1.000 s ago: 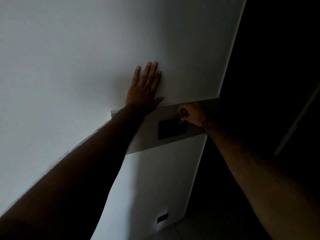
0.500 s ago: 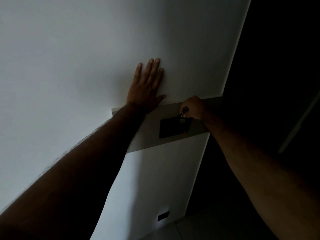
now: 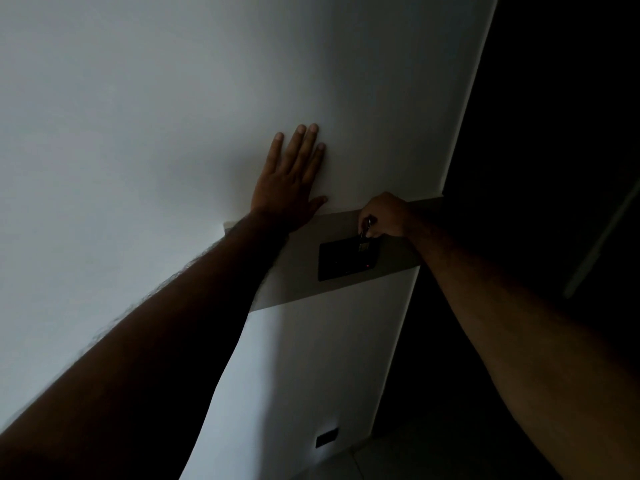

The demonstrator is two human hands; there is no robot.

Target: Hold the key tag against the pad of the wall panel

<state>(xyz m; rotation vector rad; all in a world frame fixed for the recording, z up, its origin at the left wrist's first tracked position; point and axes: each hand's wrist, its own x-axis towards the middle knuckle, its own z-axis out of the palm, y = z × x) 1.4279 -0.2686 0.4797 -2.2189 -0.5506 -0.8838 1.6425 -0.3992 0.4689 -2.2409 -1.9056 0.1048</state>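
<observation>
Left hand: the left hand [image 3: 289,188] lies flat on the plain white wall [image 3: 145,126], fingers straight and close together, thumb spread toward the right; its heel touches the upper edge of the grey-beige horizontal wall band [image 3: 304,271].
Right hand: the right hand [image 3: 384,216] has its fingers curled, pinching a small dark metal tool [image 3: 365,233] whose tip meets the top edge of the plate.
Plate: the black rectangular switch plate [image 3: 346,259] sits on the band, right of the left wrist, with a tiny red light near its lower right corner.
Change: compared with half a second ago, both hands hold the same places and grips; no shift can be made out.
Low on the wall: a small dark rectangular outlet [image 3: 326,438] near the floor.
</observation>
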